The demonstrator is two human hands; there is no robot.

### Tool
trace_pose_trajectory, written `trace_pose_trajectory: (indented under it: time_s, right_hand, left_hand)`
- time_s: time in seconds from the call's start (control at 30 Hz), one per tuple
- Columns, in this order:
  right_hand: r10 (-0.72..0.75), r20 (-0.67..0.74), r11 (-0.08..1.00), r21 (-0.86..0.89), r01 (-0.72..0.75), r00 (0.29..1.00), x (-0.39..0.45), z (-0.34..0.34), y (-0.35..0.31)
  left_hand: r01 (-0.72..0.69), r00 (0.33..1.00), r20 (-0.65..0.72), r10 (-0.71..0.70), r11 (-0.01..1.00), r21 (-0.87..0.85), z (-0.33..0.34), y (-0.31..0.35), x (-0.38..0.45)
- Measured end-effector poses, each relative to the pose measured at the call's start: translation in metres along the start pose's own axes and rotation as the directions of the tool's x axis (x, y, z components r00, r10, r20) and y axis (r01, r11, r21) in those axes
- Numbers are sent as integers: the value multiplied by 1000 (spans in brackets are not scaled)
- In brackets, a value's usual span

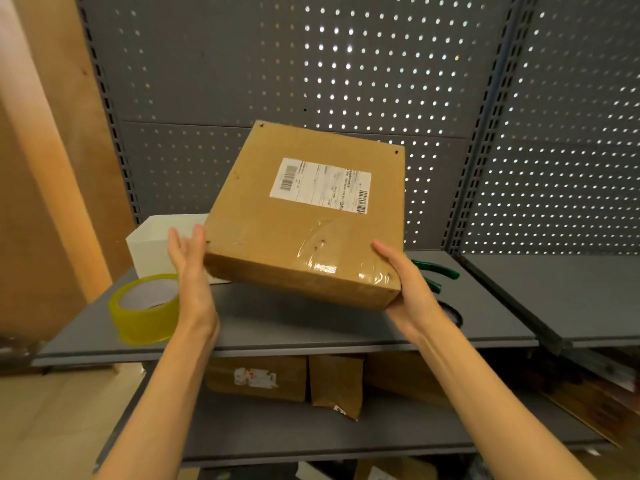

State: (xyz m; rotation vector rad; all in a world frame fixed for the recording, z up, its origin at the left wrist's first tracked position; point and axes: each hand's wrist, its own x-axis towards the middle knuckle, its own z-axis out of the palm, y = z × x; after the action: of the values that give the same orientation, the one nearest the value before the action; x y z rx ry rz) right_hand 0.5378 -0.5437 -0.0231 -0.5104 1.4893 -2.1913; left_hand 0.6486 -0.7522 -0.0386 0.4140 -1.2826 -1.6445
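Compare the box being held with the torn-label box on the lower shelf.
The held box is raised and tilted; the lower box rests flat on the lower shelf. The held box's label is intact, with barcodes; the lower box's is torn. Both are brown cardboard.

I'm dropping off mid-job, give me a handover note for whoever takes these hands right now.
Left hand: open, straight fingers pressed against the left side of the cardboard box.
Right hand: grips its near right corner, thumb on top.
Box: label up, tilted, held above the grey shelf, between the tape roll and the green-handled pliers.
Done: box in hand. Left: setting it down, probably on that shelf.
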Motion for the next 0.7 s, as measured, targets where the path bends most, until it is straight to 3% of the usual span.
trace_pose_trajectory:
  time_s: [0.1, 0.23, 0.33, 0.5, 0.7]
  right_hand:
    - [-87, -43, 989, 118, 91, 995, 2, 9, 4]
    - [-199, -91, 968, 135, 210, 976, 2, 33, 10]
    - [-237, -31, 971, 35, 238, 971, -6, 56, 21]
    - [-210, 76, 977, -21, 212, 975, -8, 64, 27]
    - [-242, 9, 968, 69, 241, 970, 5, 21, -22]
  left_hand:
    - [87, 996, -20, -88, 995, -56, 3, 10, -10]
    - [325, 919, 281, -276, 934, -146, 28, 11, -49]
    - [375, 844, 470, -258, 910, -175, 55, 6, -72]
    - [223, 919, 378, -115, 940, -257, 63, 0, -70]
    - [188, 934, 336, -121, 966, -175, 12, 14, -37]
